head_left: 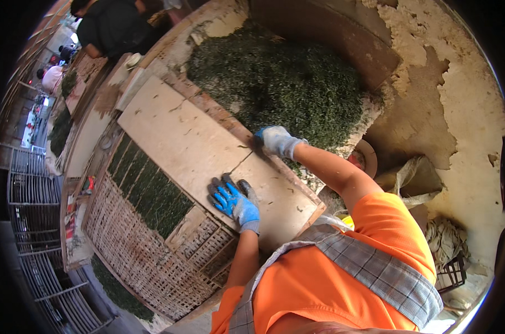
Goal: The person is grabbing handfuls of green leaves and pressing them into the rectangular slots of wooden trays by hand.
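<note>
- The pale board point(180, 133) lies lengthwise before me, its near end close against my plaid apron point(369, 264).
- My left hand point(234, 205), in a blue and pale glove with darkened fingertips, rests open on the board by its left long edge, fingers spread, gripping nothing.
- My right hand point(277, 142) is at the board's right long edge, fingers bent; I cannot tell whether they close on anything.
- Between my hands runs a dark line point(242, 161), a crack or a stem, I cannot say which.
- The broadest room I have is along the board toward its far end, where scattered leaf bits point(243, 147) lie.
- Beside the left long edge sits a woven slatted rack point(130, 228). Green leaf strips point(152, 189) fill long slots in its upper part; a short wooden piece point(187, 227) lies just past their near ends.
- Along the right long edge, a rough raised strip point(224, 117) borders the board, and beyond it a broad heap of green leaf point(286, 78) reaches to a brown panel point(330, 33), crowding that side.
- Past my right forearm stand a round basin point(369, 147) with something reddish in it and a sagging sack point(416, 181), contents hidden.
- Beyond the board's far end, a person in dark clothing point(110, 28) bends over.
</note>
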`<state>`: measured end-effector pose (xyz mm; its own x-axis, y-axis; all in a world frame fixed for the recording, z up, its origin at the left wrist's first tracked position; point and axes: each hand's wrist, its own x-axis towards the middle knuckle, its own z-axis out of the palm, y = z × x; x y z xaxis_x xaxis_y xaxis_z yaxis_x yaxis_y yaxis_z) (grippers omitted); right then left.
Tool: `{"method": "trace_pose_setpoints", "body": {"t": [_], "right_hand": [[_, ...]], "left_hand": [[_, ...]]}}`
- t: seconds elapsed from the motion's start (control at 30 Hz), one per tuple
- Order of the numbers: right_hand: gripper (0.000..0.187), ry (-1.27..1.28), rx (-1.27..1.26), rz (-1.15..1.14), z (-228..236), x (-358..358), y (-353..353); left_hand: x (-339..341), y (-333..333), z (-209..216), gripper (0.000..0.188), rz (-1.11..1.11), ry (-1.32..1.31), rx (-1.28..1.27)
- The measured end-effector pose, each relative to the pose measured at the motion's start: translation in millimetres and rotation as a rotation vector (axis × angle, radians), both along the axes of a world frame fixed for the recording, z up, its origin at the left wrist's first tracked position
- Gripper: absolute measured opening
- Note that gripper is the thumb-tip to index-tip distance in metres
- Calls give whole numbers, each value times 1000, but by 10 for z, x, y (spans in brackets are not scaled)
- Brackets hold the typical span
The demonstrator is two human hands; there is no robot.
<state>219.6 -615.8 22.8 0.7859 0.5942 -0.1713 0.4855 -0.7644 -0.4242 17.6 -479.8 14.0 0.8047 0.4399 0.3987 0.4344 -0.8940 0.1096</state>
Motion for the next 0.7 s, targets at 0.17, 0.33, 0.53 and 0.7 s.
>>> {"method": "trace_pose_setpoints", "body": {"t": [0.17, 0.33, 0.53, 0.7], "right_hand": [[55, -256, 65, -472, -215, -266, -1029], [75, -65, -381, -70, -455, -53, -604], [39, 15, 215, -526, 22, 780, -782], [54, 109, 337, -557, 724, 1118, -1213]], "left_hand": [[104, -129, -77, 51, 21, 131, 81], [155, -155, -64, 47, 17, 125, 103], [49, -93, -107, 46, 13, 38, 36], [42, -148, -72, 47, 35, 39, 49]]}}
